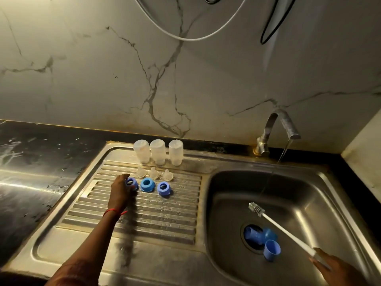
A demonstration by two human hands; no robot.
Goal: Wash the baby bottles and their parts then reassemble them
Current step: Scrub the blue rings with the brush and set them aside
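Observation:
Three clear bottle bodies (158, 151) stand upside down at the back of the steel drainboard (144, 219). In front of them lie three clear teats (154, 173), then a row of three blue collar rings. My left hand (120, 191) rests on the leftmost blue ring (131, 183), fingers around it. The middle ring (147, 184) and the right ring (164, 188) sit free. My right hand (334, 269) holds the white handle of a bottle brush (256, 209), bristles up over the basin. Three blue caps (261, 239) lie at the drain.
The faucet (276, 129) at the back right runs a thin stream of water into the sink basin (226, 203). Dark wet countertop (31, 172) lies to the left. A marble wall rises behind, with white and black cables hanging at the top.

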